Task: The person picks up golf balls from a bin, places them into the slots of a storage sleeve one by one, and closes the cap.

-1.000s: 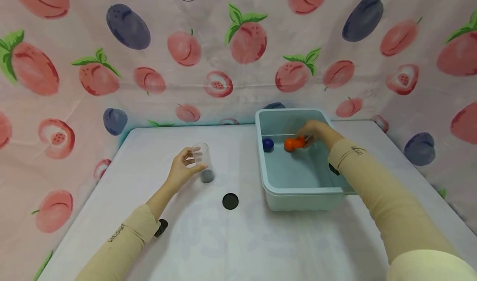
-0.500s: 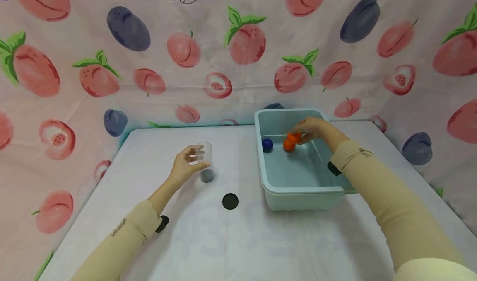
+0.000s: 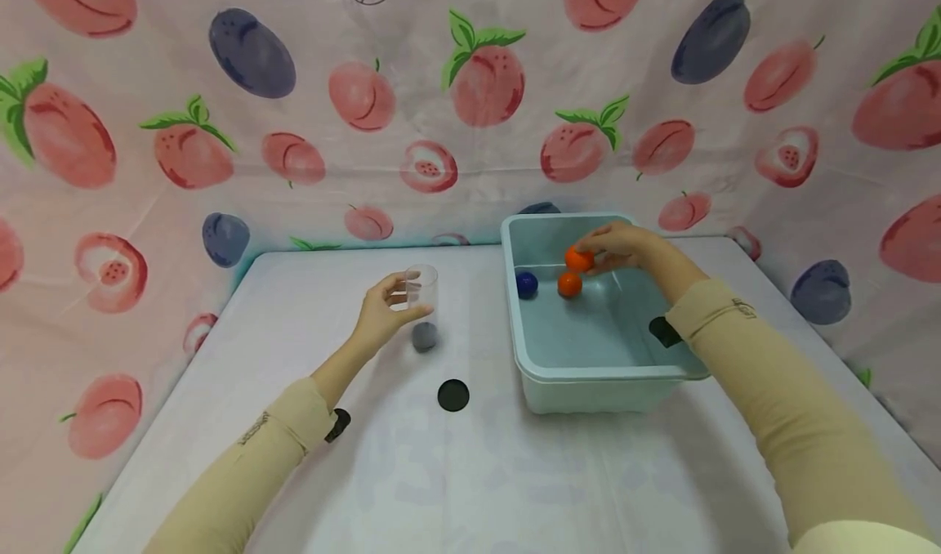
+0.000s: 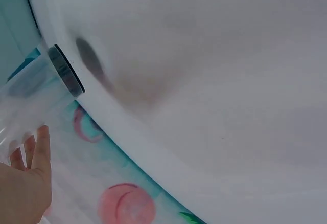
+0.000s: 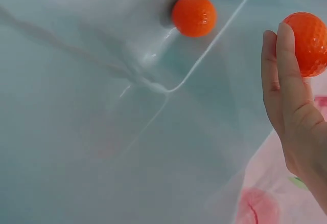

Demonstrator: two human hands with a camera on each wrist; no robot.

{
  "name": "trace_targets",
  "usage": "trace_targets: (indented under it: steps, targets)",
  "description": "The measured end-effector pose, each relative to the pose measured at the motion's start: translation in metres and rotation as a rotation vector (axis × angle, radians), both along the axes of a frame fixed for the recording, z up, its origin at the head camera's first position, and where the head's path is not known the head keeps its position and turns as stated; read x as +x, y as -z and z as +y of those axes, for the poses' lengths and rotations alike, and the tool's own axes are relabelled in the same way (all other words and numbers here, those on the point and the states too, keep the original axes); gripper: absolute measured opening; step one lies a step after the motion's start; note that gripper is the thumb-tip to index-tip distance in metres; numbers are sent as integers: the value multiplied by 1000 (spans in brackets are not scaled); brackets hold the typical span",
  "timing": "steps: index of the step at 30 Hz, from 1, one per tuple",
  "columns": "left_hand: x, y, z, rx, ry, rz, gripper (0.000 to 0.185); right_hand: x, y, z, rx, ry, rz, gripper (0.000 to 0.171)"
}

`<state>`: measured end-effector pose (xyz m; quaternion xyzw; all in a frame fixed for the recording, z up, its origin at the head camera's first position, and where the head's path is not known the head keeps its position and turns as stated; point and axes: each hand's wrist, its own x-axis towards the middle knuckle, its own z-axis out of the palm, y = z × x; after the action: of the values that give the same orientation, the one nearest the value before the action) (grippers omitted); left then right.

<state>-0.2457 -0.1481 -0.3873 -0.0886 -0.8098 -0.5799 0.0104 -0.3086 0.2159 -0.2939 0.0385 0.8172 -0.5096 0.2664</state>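
- Lifted since the earlier head view, the held orange ball (image 3: 579, 259) is pinched in my right hand (image 3: 617, 243), apart from the second orange ball (image 3: 569, 284) inside the bin (image 3: 610, 374); my left hand (image 3: 382, 313), gripping the clear tube (image 3: 422, 291), has shifted toward the bin. Room shows between tube and bin edge.
- Left wrist: my fingers hold the tube's side, perhaps keeping its mouth uncovered.
- Right wrist: I grip near the fingertips, likely avoiding the neighbouring ball; a gap separates them.

Beige sleeves (image 3: 779, 390) bear small dark lettering (image 3: 254, 429) near their cuffs (image 3: 303, 413); a black device (image 3: 337, 426) shows beside each.
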Motion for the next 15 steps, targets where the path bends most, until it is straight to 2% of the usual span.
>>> trace_targets:
  steps: [8,9,15]
  targets:
    - [-5,-13,25,-9,-9,43,57,3,-6,-9,-121,24,10,52]
    - [-3,-18,28,-9,-6,47,57,5,-8,-10,-145,31,12,53]
    - [-6,-23,43,17,31,85,60,11,-17,-14,-249,79,8,52]
